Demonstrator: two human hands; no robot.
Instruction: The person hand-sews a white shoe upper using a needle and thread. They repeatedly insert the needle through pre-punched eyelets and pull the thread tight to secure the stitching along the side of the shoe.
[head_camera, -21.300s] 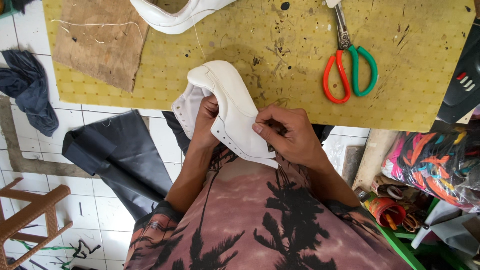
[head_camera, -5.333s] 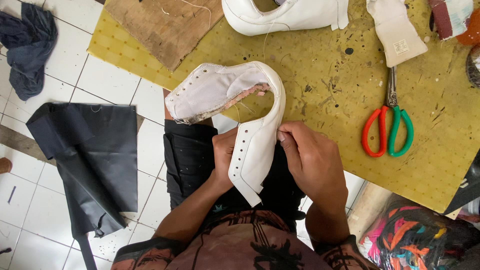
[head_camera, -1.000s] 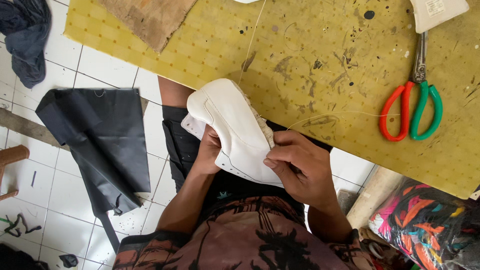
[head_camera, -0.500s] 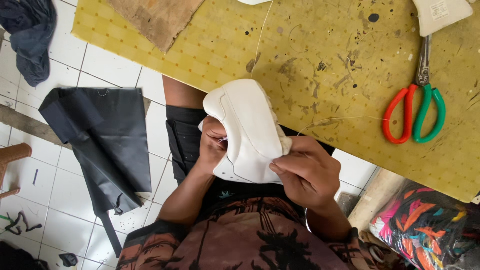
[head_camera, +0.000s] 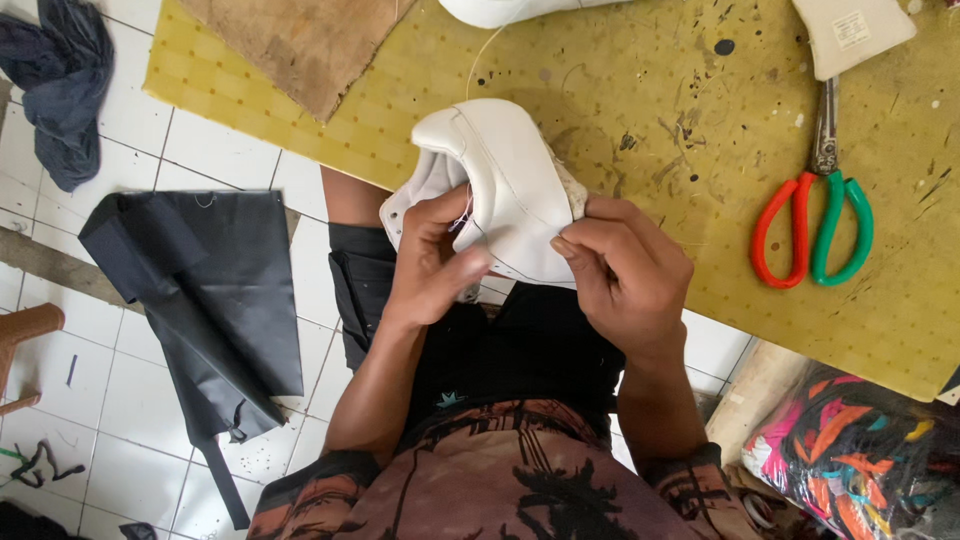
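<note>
both the left hand (head_camera: 432, 262) and right hand (head_camera: 622, 272) pinch shut on the white shoe upper (head_camera: 505, 190) over the lap, thread trailing toward 12 o'clock, its stitching seemingly unfinished, scissors (head_camera: 815, 215) idle at 3 o'clock.

Single view: head-worn camera, looking steeply down from above the person's chest, close over the lap and the near edge of the yellow bench (head_camera: 640, 120); tiled floor (head_camera: 130, 400) visible beside the bench's left edge.
</note>
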